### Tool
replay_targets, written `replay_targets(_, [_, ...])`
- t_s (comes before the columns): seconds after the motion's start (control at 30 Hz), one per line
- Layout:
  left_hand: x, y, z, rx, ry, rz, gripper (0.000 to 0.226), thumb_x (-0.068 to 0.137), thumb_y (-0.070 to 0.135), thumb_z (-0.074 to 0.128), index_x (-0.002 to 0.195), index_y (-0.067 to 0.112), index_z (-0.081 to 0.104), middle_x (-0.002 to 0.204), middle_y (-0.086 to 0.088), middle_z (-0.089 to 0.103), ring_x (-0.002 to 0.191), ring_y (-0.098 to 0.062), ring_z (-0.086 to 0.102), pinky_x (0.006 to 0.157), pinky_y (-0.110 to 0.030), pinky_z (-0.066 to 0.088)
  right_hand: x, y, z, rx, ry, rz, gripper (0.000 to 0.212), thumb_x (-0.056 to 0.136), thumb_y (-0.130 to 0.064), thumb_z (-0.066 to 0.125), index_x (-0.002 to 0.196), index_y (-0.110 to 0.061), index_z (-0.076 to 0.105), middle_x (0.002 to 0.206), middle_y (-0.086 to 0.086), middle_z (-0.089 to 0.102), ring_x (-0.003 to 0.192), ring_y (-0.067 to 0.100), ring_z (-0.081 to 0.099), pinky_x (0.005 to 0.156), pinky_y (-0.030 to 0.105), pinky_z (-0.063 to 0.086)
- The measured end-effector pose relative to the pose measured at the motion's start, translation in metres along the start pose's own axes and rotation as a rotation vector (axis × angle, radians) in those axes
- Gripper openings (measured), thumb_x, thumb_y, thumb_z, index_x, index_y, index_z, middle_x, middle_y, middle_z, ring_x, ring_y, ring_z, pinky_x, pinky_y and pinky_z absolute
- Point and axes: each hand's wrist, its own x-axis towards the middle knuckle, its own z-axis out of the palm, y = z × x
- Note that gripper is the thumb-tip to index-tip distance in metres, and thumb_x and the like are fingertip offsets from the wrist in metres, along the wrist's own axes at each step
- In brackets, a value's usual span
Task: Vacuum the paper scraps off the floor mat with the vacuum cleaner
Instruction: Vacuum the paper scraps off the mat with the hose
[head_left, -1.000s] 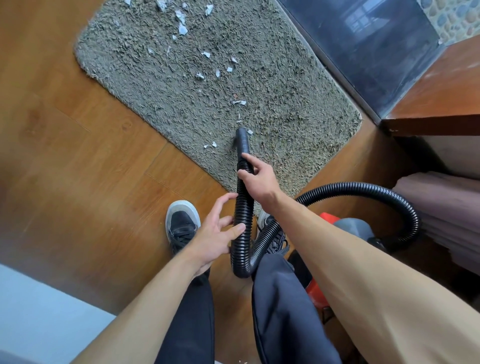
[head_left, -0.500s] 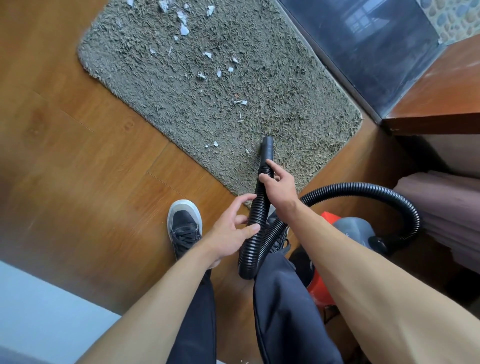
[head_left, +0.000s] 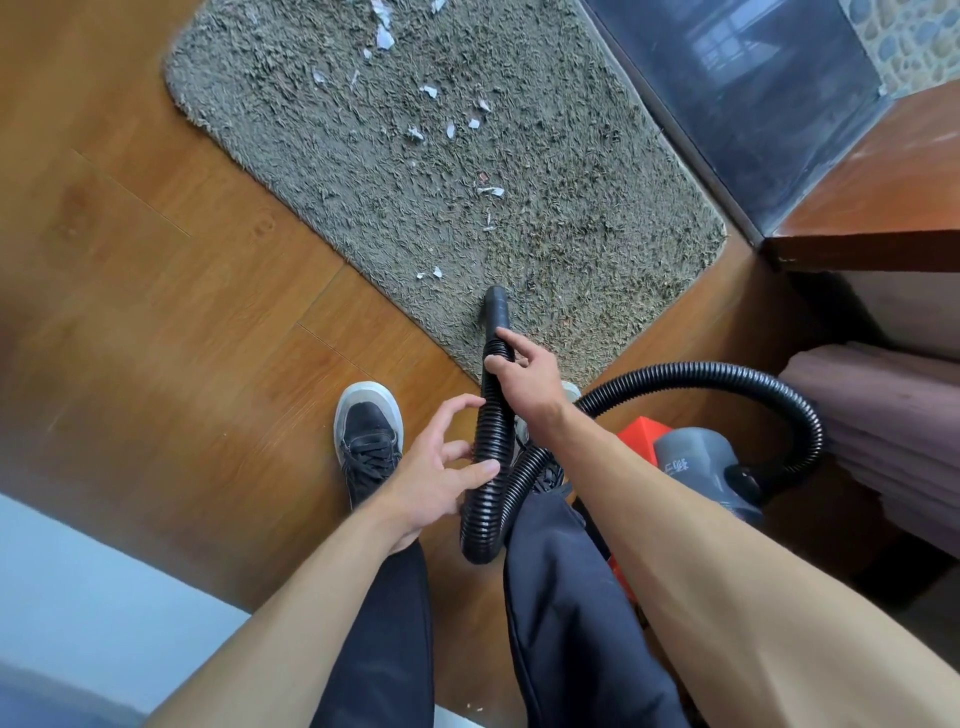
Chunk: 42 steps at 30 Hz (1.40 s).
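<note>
Light: bright, even daylight | shadows: soft | edges: wide-angle warp, slight blur

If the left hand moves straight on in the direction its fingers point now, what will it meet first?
Most likely the black ribbed vacuum hose, which the right hand grips farther along. The left hand is open beside it, fingers aimed at it; whether the thumb touches is unclear.

Mat: shaggy grey-brown floor mat (head_left: 571, 218), flat on the wooden floor, corners rounded.
Paper scraps: small white paper scraps (head_left: 428, 91) strewn over the mat's middle and far end.
Hose: black ribbed hose (head_left: 491, 441), looped back on itself, gripped by the right hand (head_left: 530, 384).
Nozzle: smooth black nozzle (head_left: 496, 304), tip on the mat's near part.
Vacuum cleaner: grey-and-red vacuum cleaner (head_left: 696, 462), beside the mat.
</note>
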Motion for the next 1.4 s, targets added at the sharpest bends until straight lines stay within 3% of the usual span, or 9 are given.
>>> replay_targets(0.17, [-0.012,-0.009,-0.011,-0.036,0.026,-0.011,0.058,0.094,0.003,0.065,0.125,0.049,0.048,0.115,-0.013,0.069,0.093,-0.024,0.07,0.086,-0.057,0.055,-0.005,0.002,0.019,-0.075,-0.041,-0.024,0.049,0.09,-0.006,0.061,0.136,-0.023,0.058,0.093,0.005,0.065,0.076,0.014,0.06,0.08,0.033,0.054])
replay_targets(0.3, [-0.017,-0.014,-0.024,-0.1,0.052,0.005,0.057,0.094,0.002,0.063,0.126,0.047,0.047,0.115,-0.015,0.07,0.089,-0.024,0.07,0.074,-0.047,0.06,-0.004,-0.003,0.036,-0.163,-0.099,-0.058,0.049,0.09,-0.007,0.062,0.136,-0.025,0.058,0.093,0.005,0.065,0.075,0.014,0.061,0.079,0.029,0.054])
replay_targets(0.43, [-0.017,-0.015,-0.037,-0.132,0.07,0.027,0.057,0.094,0.0,0.063,0.123,0.048,0.049,0.114,-0.016,0.07,0.093,-0.028,0.069,0.079,-0.054,0.058,-0.001,-0.013,0.051,-0.231,-0.119,-0.092,0.05,0.09,-0.009,0.062,0.138,-0.023,0.057,0.093,0.003,0.064,0.076,0.013,0.062,0.079,0.029,0.055])
replay_targets(0.6, [-0.022,-0.014,-0.049,-0.14,0.06,0.045,0.057,0.095,0.001,0.062,0.122,0.049,0.048,0.113,-0.014,0.072,0.091,-0.026,0.069,0.071,-0.042,0.058,-0.002,-0.018,0.062,-0.276,-0.126,-0.115,0.052,0.089,-0.01,0.062,0.138,-0.025,0.057,0.084,-0.004,0.062,0.073,0.012,0.062,0.081,0.033,0.057])
replay_targets(0.77, [-0.026,-0.013,-0.057,-0.17,0.096,0.065,0.057,0.095,0.002,0.062,0.126,0.047,0.047,0.114,-0.015,0.071,0.096,-0.032,0.069,0.084,-0.054,0.056,0.001,-0.025,0.08,-0.346,-0.15,-0.161,0.053,0.087,-0.011,0.063,0.138,-0.025,0.058,0.089,-0.001,0.064,0.074,0.015,0.064,0.081,0.036,0.059])
replay_targets(0.9, [-0.025,-0.015,-0.064,-0.178,0.101,0.066,0.057,0.095,0.002,0.062,0.126,0.048,0.047,0.115,-0.013,0.072,0.104,-0.046,0.065,0.083,-0.052,0.055,0.003,-0.026,0.086,-0.357,-0.158,-0.142,0.054,0.087,-0.011,0.062,0.139,-0.025,0.057,0.088,-0.003,0.061,0.073,0.015,0.063,0.077,0.033,0.058])
replay_targets(1.07, [-0.023,-0.014,-0.055,-0.146,0.092,0.051,0.057,0.096,0.002,0.061,0.12,0.053,0.049,0.113,-0.012,0.073,0.101,-0.038,0.068,0.091,-0.06,0.051,0.001,-0.019,0.078,-0.321,-0.119,-0.144,0.053,0.087,-0.011,0.061,0.138,-0.023,0.057,0.087,-0.002,0.061,0.069,0.012,0.059,0.073,0.03,0.053])
replay_targets(1.23, [-0.016,-0.015,-0.043,-0.121,0.069,0.04,0.058,0.097,0.003,0.06,0.115,0.057,0.051,0.114,-0.015,0.071,0.112,-0.044,0.063,0.086,-0.053,0.055,0.002,-0.008,0.063,-0.276,-0.047,-0.146,0.053,0.087,-0.014,0.061,0.139,-0.025,0.056,0.106,0.007,0.067,0.079,0.015,0.061,0.088,0.041,0.057])
replay_targets(1.4, [-0.01,-0.016,-0.043,-0.109,0.068,0.051,0.058,0.097,0.003,0.06,0.119,0.055,0.05,0.114,-0.015,0.071,0.108,-0.042,0.066,0.081,-0.047,0.055,0.004,-0.006,0.059,-0.247,-0.004,-0.166,0.053,0.086,-0.016,0.062,0.137,-0.029,0.057,0.106,0.007,0.069,0.081,0.016,0.064,0.089,0.043,0.057])
